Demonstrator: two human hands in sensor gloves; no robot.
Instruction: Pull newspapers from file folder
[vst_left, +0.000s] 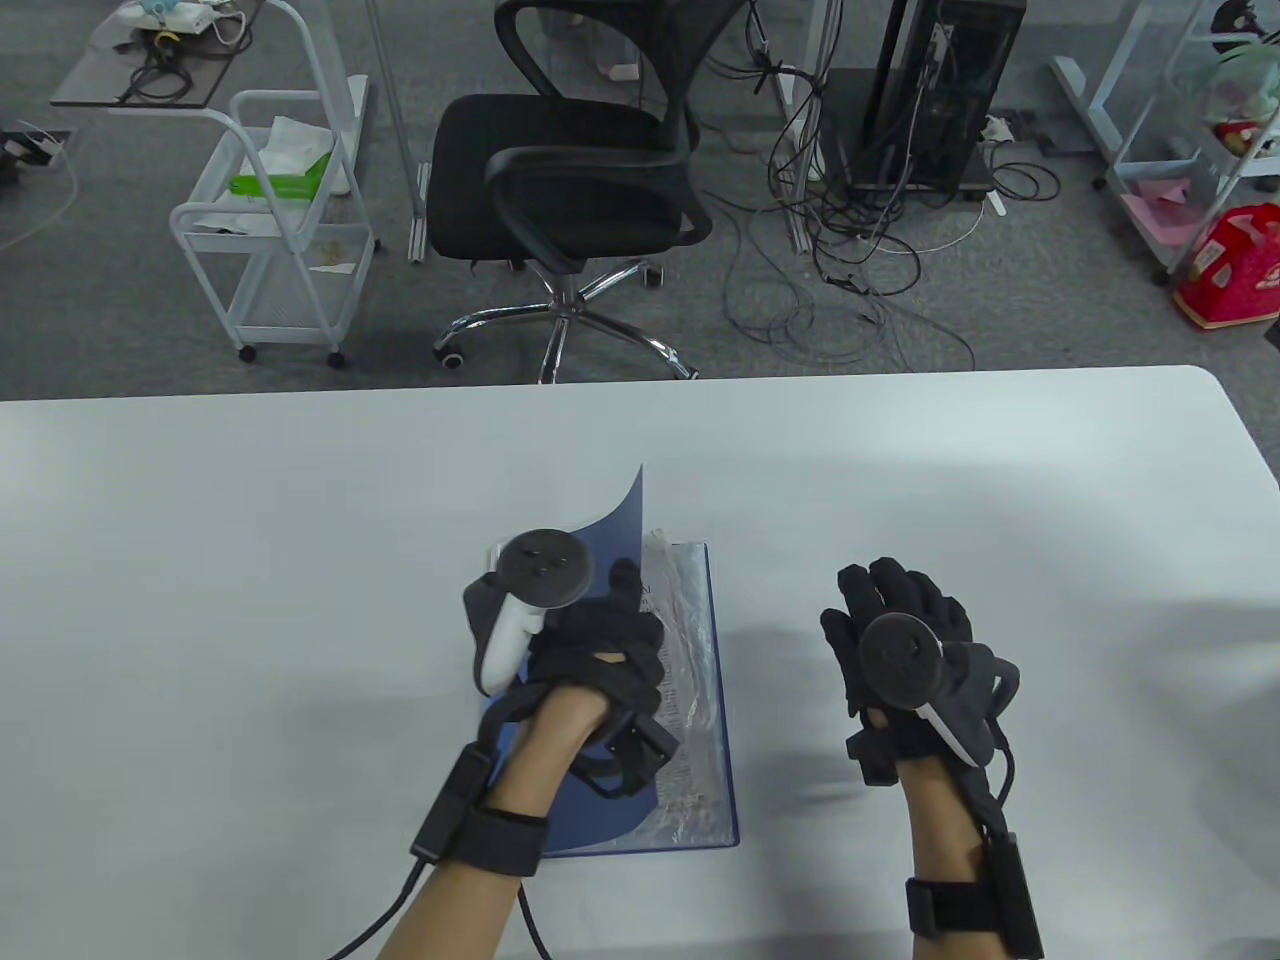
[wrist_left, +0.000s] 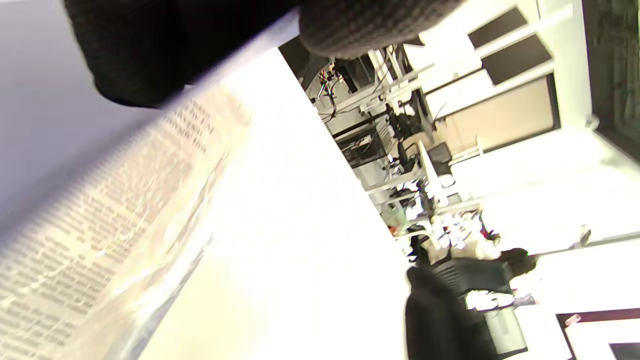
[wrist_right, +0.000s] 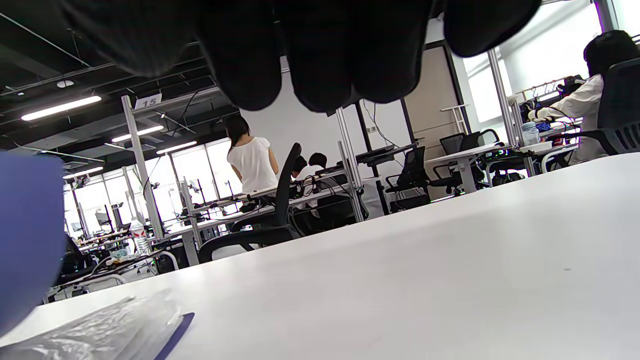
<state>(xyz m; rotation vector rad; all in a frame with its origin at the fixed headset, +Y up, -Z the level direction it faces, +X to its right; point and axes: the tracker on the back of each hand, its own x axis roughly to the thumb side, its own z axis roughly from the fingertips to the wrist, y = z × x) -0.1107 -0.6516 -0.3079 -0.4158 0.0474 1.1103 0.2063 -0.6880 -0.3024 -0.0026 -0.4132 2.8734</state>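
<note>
A blue file folder (vst_left: 722, 700) lies open on the white table (vst_left: 300, 560), its front cover (vst_left: 618, 530) lifted and curling upward. Inside, newspaper (vst_left: 690, 650) sits in crinkled clear plastic sleeves. My left hand (vst_left: 600, 640) holds the raised cover, fingers at its edge over the pages. In the left wrist view the fingers (wrist_left: 150, 55) pinch the cover edge above blurred newsprint (wrist_left: 90, 225). My right hand (vst_left: 900, 620) hovers over the table right of the folder, fingers spread and empty. The right wrist view shows its fingers (wrist_right: 320, 50) above the table and the plastic sleeve (wrist_right: 100, 325).
A black office chair (vst_left: 570, 170) stands beyond the table's far edge. A white wire cart (vst_left: 275, 220) is at the far left, with cables and a computer tower (vst_left: 930, 90) on the floor at the far right.
</note>
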